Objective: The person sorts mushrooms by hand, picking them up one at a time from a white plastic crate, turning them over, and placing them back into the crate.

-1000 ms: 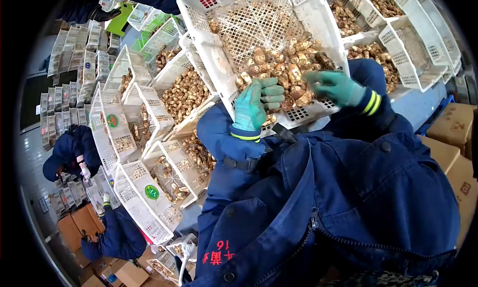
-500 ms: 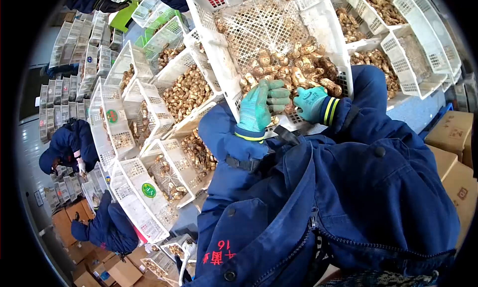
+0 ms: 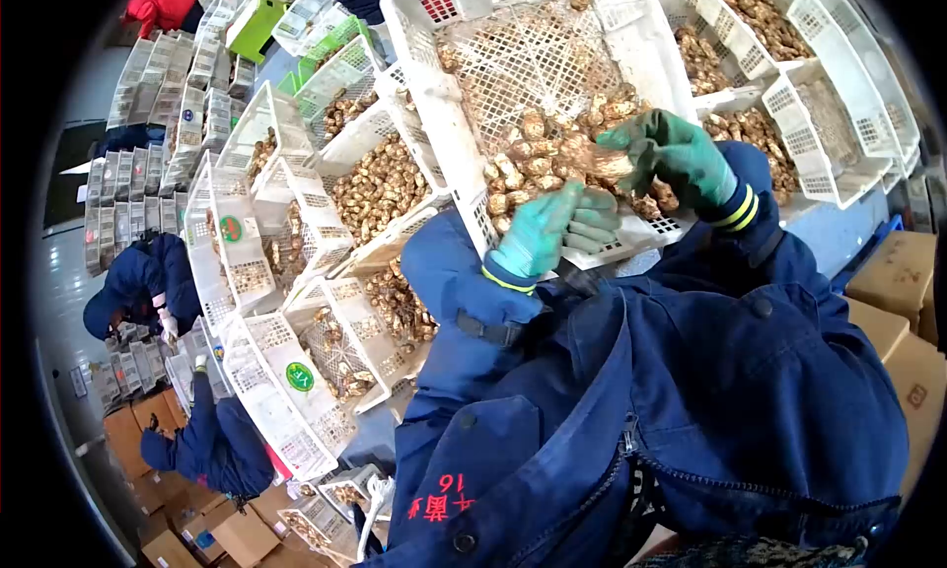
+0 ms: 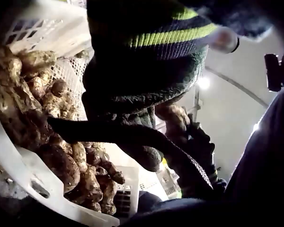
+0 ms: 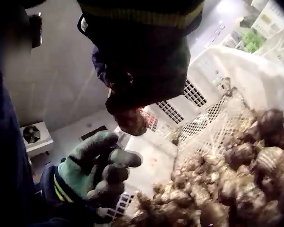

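Note:
Both hands wear green gloves over a large white crate [image 3: 646, 50] that holds a heap of stubby brown-and-cream mushrooms [image 3: 538, 154]. My right hand [image 3: 686, 159] is raised above the right part of the heap. Its fingers pinch one mushroom [image 5: 132, 122], which hangs from the fingertips in the right wrist view. My left hand [image 3: 557, 231] is over the near rim, palm turned up. Its fingers bend loosely and hold nothing in the right wrist view. The left wrist view shows the left glove [image 4: 142, 106] dark, with the held mushroom [image 4: 173, 116] beyond it.
White crates of mushrooms stand to the left [image 3: 380, 183] and right [image 3: 750, 129]. Cardboard boxes [image 3: 893, 277] are stacked at the right. Two people in blue [image 3: 148, 282] work at the far left. The crate's far side shows bare mesh [image 3: 523, 65].
My right hand dipped to the near edge of the heap, then rose to the right with a mushroom in its fingers. My left hand has shifted slightly right and nearer.

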### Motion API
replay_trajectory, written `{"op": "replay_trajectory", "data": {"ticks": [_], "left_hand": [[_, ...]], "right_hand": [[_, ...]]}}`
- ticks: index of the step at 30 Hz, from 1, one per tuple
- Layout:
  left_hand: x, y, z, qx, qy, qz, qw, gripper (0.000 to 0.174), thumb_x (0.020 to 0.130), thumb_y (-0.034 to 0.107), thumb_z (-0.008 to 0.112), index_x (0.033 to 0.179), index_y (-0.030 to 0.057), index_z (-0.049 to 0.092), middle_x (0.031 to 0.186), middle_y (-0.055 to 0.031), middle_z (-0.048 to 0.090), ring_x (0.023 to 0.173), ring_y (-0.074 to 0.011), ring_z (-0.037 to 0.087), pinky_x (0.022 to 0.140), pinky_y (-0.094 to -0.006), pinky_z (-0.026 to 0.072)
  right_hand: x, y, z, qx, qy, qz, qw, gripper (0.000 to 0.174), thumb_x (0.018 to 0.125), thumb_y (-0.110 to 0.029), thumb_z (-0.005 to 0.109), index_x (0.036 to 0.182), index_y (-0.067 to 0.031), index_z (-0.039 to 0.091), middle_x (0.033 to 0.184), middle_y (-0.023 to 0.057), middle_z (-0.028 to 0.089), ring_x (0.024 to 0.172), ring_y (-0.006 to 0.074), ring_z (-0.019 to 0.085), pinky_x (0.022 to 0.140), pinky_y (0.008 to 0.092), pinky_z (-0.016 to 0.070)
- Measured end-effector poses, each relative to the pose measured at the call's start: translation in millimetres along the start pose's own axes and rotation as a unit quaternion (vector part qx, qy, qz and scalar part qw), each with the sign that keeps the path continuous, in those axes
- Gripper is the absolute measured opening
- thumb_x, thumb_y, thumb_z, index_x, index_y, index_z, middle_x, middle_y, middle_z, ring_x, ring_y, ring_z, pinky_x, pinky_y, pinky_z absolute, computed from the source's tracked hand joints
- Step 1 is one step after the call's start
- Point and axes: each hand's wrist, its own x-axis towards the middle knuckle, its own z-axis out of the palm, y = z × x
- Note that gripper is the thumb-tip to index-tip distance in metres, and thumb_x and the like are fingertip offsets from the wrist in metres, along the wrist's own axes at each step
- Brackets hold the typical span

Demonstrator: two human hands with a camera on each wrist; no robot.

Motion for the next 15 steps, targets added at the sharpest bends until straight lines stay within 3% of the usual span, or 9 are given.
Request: {"op": "replay_trajectory", "data": {"ticks": [1, 2, 4, 5, 7, 8, 11, 12, 15], "left_hand": [[-2.5, -10.5, -2.1, 0.36, 0.014, 0.189, 0.914, 0.043, 0.101, 0.03, 0.041, 0.124, -0.006, 0.049, 0.113, -0.0163, 0.063, 0.092, -0.0248, 0.064, 0.075, -0.0372, 0.0547], [1.4, -6.9, 11.4, 0.019, 0.057, 0.054, 0.997, 0.037, 0.101, 0.023, 0.041, 0.123, -0.0052, 0.051, 0.105, -0.0144, 0.062, 0.09, -0.0215, 0.062, 0.076, -0.0355, 0.0528], [-1.0, 4.8, 13.0, -0.028, 0.092, -0.015, 0.995, 0.03, 0.099, 0.015, 0.041, 0.119, -0.0041, 0.053, 0.089, -0.0081, 0.055, 0.082, -0.0162, 0.056, 0.075, -0.0307, 0.0497], [-2.3, 9.2, 9.0, 0.077, 0.093, 0.02, 0.993, 0.029, 0.099, 0.013, 0.041, 0.119, -0.0042, 0.052, 0.084, -0.005, 0.05, 0.076, -0.0139, 0.052, 0.074, -0.0285, 0.0501], [-4.8, 17.6, 0.8, 0.289, 0.119, 0.086, 0.946, 0.027, 0.097, 0.01, 0.042, 0.119, -0.0046, 0.05, 0.074, 0.0013, 0.04, 0.065, -0.0095, 0.046, 0.072, -0.0241, 0.0508], [-4.1, 21.5, 0.7, 0.268, 0.127, 0.084, 0.951, 0.027, 0.097, 0.008, 0.042, 0.12, -0.0052, 0.047, 0.075, 0.0017, 0.04, 0.065, -0.0086, 0.046, 0.073, -0.0239, 0.0518], [-2.8, 17.7, -2.8, 0.111, 0.138, 0.027, 0.984, 0.044, 0.09, -0.003, 0.047, 0.132, -0.0091, 0.035, 0.077, 0.0018, 0.042, 0.07, -0.0069, 0.049, 0.075, -0.0253, 0.0546], [-0.8, 18.0, 2.7, -0.12, 0.175, -0.022, 0.977, 0.048, 0.089, -0.004, 0.049, 0.134, -0.0098, 0.034, 0.078, 0.0014, 0.044, 0.071, -0.0072, 0.05, 0.073, -0.0246, 0.0539], [3.3, 15.0, 15.6, -0.226, 0.297, -0.09, 0.923, 0.062, 0.085, -0.008, 0.055, 0.141, -0.0101, 0.028, 0.094, -0.0046, 0.052, 0.077, -0.0078, 0.052, 0.068, -0.0207, 0.0491]], "right_hand": [[4.9, 12.6, 4.8, -0.004, -0.009, -0.042, 0.999, 0.033, 0.089, -0.019, 0.061, 0.11, 0.0053, 0.054, 0.122, 0.0206, 0.059, 0.087, 0.0164, 0.066, 0.07, 0.0302, 0.0575], [10.6, 22.3, 12.8, -0.008, -0.017, -0.084, 0.996, 0.032, 0.089, -0.017, 0.062, 0.11, 0.0056, 0.053, 0.123, 0.02, 0.059, 0.089, 0.0171, 0.066, 0.074, 0.0315, 0.0577], [8.7, 29.4, 36.4, 0.029, 0.012, -0.075, 0.997, 0.029, 0.087, -0.008, 0.064, 0.111, 0.0043, 0.053, 0.126, 0.0186, 0.056, 0.097, 0.0177, 0.063, 0.083, 0.0312, 0.0554], [7.8, 27.7, 49.0, 0.015, -0.006, -0.1, 0.995, 0.028, 0.085, -0.005, 0.064, 0.11, 0.0019, 0.055, 0.124, 0.0167, 0.057, 0.106, 0.0198, 0.061, 0.087, 0.0316, 0.0522], [9.8, 33.8, 52.1, -0.253, 0.02, -0.178, 0.951, 0.021, 0.082, -0.002, 0.065, 0.102, -0.0004, 0.059, 0.121, 0.0162, 0.058, 0.108, 0.0218, 0.059, 0.087, 0.0343, 0.0508], [11.2, 31.4, 50.1, -0.35, 0.011, -0.259, 0.9, 0.015, 0.08, -0.002, 0.065, 0.095, -0.0009, 0.06, 0.113, 0.0152, 0.062, 0.102, 0.0233, 0.061, 0.087, 0.0349, 0.0492], [7.7, 30.2, 47.7, -0.334, 0.038, -0.162, 0.928, 0.011, 0.082, -0.004, 0.065, 0.091, -0.0011, 0.059, 0.099, 0.0127, 0.066, 0.088, 0.0165, 0.062, 0.078, 0.0303, 0.0505], [8.2, 43.1, 45.2, -0.226, 0.091, -0.119, 0.963, 0.008, 0.086, -0.007, 0.063, 0.091, -0.0021, 0.061, 0.083, 0.005, 0.065, 0.072, 0.008, 0.056, 0.064, 0.0253, 0.0475], [12.5, 53.3, 28.7, -0.155, 0.157, -0.018, 0.975, 0.013, 0.092, -0.016, 0.06, 0.095, -0.0031, 0.062, 0.076, -0.0036, 0.058, 0.064, 0.0033, 0.047, 0.056, 0.021, 0.0402]]}}
